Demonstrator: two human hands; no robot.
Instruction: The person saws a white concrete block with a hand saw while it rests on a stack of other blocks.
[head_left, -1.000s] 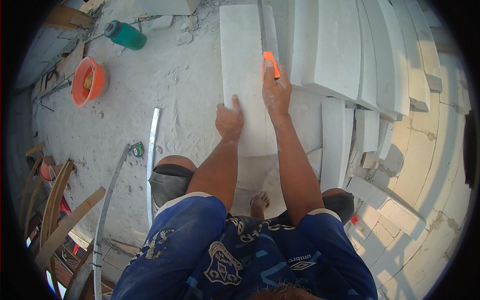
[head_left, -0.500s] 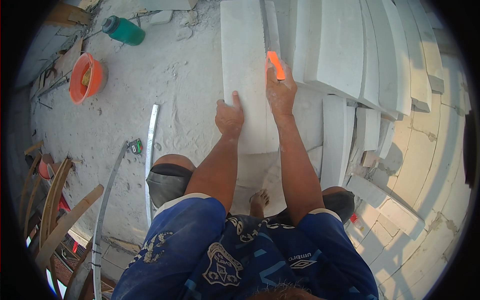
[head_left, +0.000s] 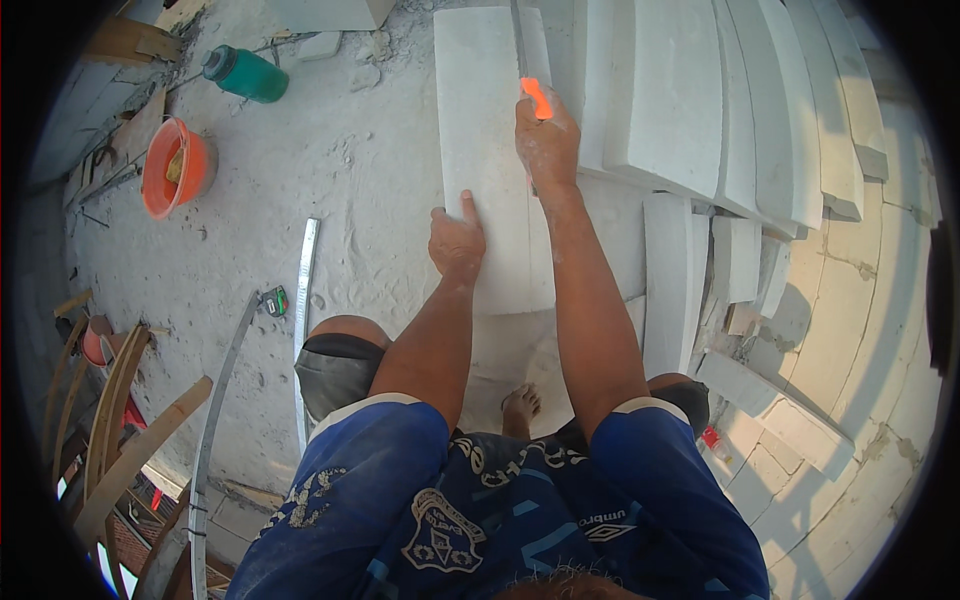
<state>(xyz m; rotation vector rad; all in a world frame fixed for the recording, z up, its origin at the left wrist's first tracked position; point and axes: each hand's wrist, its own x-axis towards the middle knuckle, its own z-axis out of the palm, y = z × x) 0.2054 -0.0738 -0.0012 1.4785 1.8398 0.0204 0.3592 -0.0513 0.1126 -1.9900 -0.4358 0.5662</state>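
A long pale lightweight concrete block [head_left: 480, 110] lies in front of me, its long side pointing away. My right hand [head_left: 551, 148] is closed around the orange handle of a handsaw [head_left: 537, 98]. The saw's dark blade runs away from me along the block's right part, and a thin line continues from it down the block's top. At the block's left edge, my left hand [head_left: 457, 240] holds on, thumb stretched flat over the top and fingers bent at the side.
Stacked pale blocks [head_left: 675, 100] crowd the right. On the dusty floor to the left are a green bottle [head_left: 248, 75], an orange bucket [head_left: 206, 165], a tape measure [head_left: 275, 301] and a metal bar [head_left: 305, 330]. Curved wooden strips [head_left: 150, 440] stand at lower left.
My right hand and the saw have moved away from me and slightly left along the block. My left hand keeps its grip at the block's edge.
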